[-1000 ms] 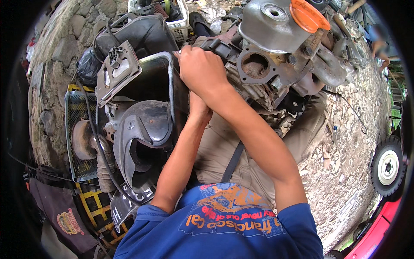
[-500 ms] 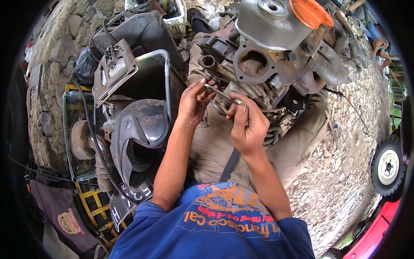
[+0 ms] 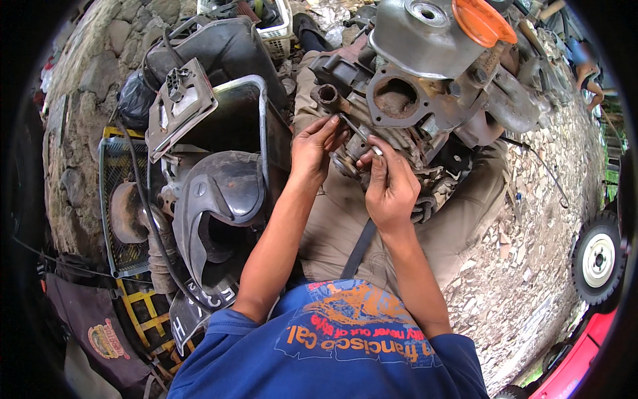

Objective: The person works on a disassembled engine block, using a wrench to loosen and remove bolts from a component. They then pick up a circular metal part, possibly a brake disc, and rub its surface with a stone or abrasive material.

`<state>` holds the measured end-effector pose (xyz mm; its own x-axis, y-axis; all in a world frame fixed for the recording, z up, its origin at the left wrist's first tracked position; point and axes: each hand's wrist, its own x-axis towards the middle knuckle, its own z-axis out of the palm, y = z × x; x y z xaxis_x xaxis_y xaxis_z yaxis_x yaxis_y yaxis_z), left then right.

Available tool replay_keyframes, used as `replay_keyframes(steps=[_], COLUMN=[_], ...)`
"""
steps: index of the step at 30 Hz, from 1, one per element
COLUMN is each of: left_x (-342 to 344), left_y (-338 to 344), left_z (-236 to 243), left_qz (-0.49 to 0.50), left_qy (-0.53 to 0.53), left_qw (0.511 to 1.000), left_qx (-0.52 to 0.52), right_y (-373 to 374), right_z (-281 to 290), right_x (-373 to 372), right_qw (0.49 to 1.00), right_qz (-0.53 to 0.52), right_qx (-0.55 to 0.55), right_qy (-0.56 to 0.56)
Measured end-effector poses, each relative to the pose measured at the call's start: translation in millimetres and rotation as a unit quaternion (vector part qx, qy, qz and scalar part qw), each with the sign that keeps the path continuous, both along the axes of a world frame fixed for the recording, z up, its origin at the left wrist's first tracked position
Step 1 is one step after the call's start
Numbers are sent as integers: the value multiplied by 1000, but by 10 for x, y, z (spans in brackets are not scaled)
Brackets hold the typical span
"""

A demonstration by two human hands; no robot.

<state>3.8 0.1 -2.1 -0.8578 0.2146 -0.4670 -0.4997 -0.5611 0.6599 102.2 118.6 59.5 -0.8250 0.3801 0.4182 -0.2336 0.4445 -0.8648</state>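
Note:
A slim metal wrench (image 3: 359,135) slants between my two hands, just in front of a greasy engine part (image 3: 372,123). My right hand (image 3: 391,187) pinches its near end between thumb and fingers. The fingertips of my left hand (image 3: 312,147) are closed at the far end, close to the engine part; whether they grip the wrench or a small piece there is hidden. Just beyond the hands are a round pipe stub (image 3: 327,95) and a rusty flange with a large round hole (image 3: 397,98).
A grey metal cover (image 3: 425,43) and an orange funnel-like dish (image 3: 480,23) sit above the flange. On the left are a dark helmet (image 3: 222,189), an open black container (image 3: 236,126) and a blue crate (image 3: 119,266). Stony ground (image 3: 518,219) lies right.
Both hands have moved slightly forward and to the right with the wrench, closer to the engine part. The wrench is now tilted more steeply.

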Motion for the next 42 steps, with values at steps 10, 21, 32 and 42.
replay_keyframes(steps=[10,21,32,42], left_x=[21,74,-18,78], left_y=[-18,-18,32,-14], left_z=[25,-60,-320,-111], left_qz=[-21,-28,35,69], left_qy=[6,-22,69,193], left_qw=[999,994,976,973], left_qx=[-33,99,205,-109], right_y=[-42,-724,-504,-579], right_z=[250,91,292,207], right_x=[-207,-1514,-866,-1104], right_qw=[982,904,953,950], right_qz=[62,126,132,122], right_qx=[181,403,272,283], right_qy=[13,-68,-15,37])
